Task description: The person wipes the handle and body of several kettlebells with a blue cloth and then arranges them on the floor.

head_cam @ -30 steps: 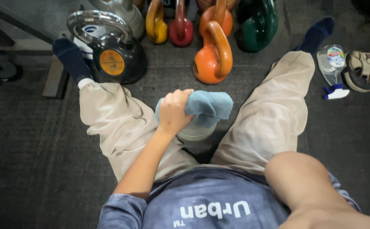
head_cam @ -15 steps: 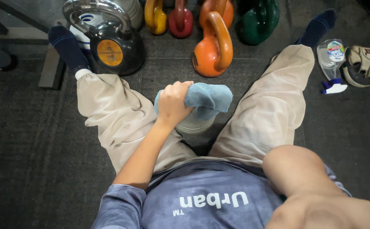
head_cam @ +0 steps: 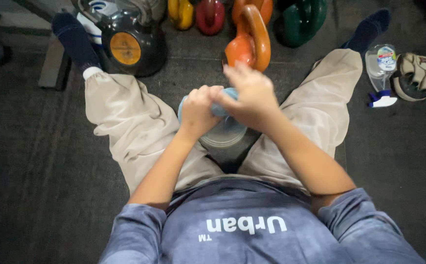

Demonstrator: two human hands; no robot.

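Gripping one soft blue cloth (head_cam: pixel 222 105), left hand (head_cam: pixel 196 113) and right hand (head_cam: pixel 252 95) close fingers around it above one pale round weight (head_cam: pixel 222 137) on the dark rubber floor (head_cam: pixel 37 161).

My right hand (head_cam: pixel 253 95), motion-blurred, hides most of the blue cloth (head_cam: pixel 221 108) above the pale kettlebell (head_cam: pixel 224 134); beyond it, the coloured kettlebells (head_cam: pixel 210 13) are cropped by the top edge.
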